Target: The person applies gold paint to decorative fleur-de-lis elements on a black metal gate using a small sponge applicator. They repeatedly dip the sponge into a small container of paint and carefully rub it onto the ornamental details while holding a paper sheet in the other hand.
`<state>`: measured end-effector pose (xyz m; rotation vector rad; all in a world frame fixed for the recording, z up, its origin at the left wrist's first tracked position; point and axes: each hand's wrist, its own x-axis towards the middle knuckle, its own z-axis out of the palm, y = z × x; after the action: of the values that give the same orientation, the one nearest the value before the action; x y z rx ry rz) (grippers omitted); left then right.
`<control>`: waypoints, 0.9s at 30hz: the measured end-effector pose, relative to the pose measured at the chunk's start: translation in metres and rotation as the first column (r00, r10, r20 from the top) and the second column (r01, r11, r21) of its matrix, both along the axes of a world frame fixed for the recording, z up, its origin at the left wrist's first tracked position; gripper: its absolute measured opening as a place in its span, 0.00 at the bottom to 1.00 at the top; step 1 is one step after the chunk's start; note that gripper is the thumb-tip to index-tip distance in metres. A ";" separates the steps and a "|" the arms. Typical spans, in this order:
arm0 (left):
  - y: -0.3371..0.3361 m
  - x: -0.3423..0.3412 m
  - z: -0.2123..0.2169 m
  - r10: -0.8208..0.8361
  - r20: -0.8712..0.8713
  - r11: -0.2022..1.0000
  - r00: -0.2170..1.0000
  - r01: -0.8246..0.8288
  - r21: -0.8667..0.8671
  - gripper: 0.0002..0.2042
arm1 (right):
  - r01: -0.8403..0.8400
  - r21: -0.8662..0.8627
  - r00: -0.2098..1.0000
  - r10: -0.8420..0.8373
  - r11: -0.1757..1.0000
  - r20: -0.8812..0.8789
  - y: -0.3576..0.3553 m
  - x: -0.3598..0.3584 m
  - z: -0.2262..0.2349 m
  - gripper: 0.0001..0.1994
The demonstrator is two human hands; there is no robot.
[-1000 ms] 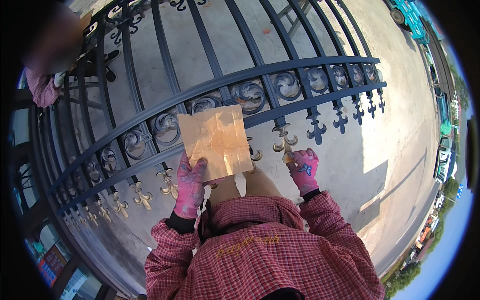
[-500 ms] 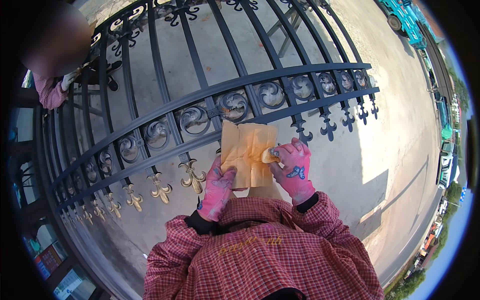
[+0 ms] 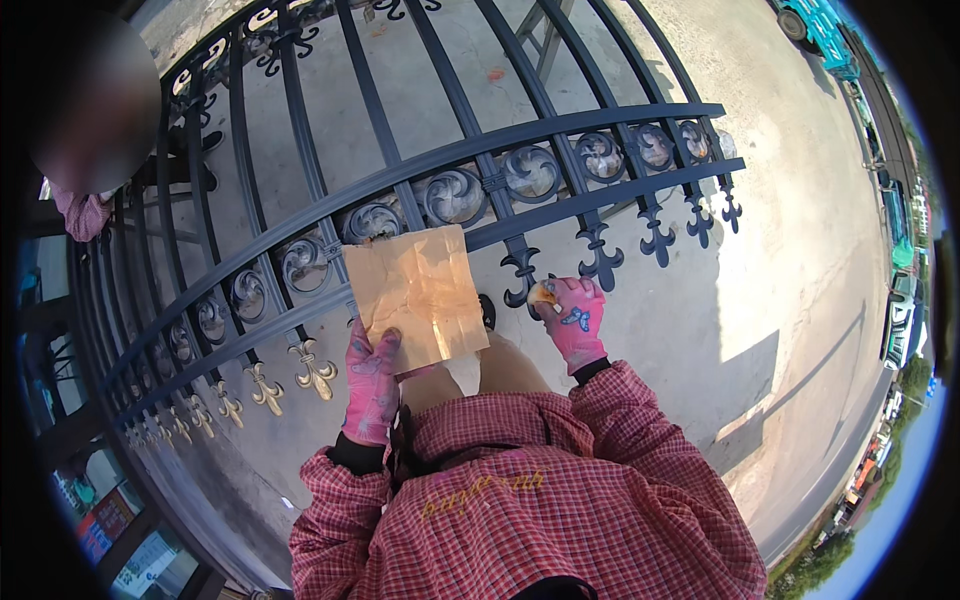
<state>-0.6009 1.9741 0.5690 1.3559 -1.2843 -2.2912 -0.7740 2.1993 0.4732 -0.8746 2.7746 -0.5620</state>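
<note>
My left hand (image 3: pixel 372 385), in a pink patterned glove, grips a piece of brown cardboard (image 3: pixel 415 300) by its lower left corner, thumb on top. Shiny golden smears mark the cardboard's face. In my pink-gloved right hand (image 3: pixel 578 325) a small pale sponge (image 3: pixel 544 295) with yellowish stains is pinched between the fingers. That hand is close to a dark spear-shaped finial (image 3: pixel 519 270) on the lower rail of a black metal fence panel (image 3: pixel 450 158); whether sponge and finial touch, I cannot tell. Finials to the left, such as this one (image 3: pixel 315 372), are gold-coloured, while those to the right (image 3: pixel 600 265) are dark.
The fence panel spans the space before me, its rail lined with scroll rings (image 3: pixel 455 195). Another person in a checked sleeve (image 3: pixel 82 212) is at its far left. Trestle legs (image 3: pixel 545 45) show beneath the bars. Teal vehicles (image 3: pixel 825 35) are at the upper right.
My left hand and the cardboard have shifted left. My right hand has drawn the sponge off the cardboard and now is apart from it, near a dark finial. The view has shifted slightly.
</note>
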 end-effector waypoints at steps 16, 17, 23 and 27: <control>-0.016 0.014 -0.016 -0.038 -0.034 0.999 0.999 0.037 -0.036 0.22 | 0.018 0.196 1.000 -0.021 0.980 0.014 0.035 -0.015 -0.003 0.15; -0.016 0.017 -0.018 -0.014 -0.038 1.000 0.999 0.013 -0.024 0.23 | -0.055 0.115 0.997 0.060 0.992 -0.039 0.028 -0.017 -0.003 0.15; -0.025 0.025 -0.028 -0.037 -0.032 0.998 0.999 0.036 -0.053 0.23 | -0.024 0.233 0.991 0.054 0.972 -0.126 0.020 -0.043 -0.011 0.15; -0.032 0.030 -0.028 -0.057 -0.027 0.998 0.998 0.056 -0.036 0.22 | -0.275 0.143 0.944 0.295 0.951 -0.148 0.008 -0.028 -0.006 0.14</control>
<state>-0.5708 1.9424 0.5412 1.2884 -1.3642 -2.3046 -0.8016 2.2076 0.4677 -1.3207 2.7157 -0.2800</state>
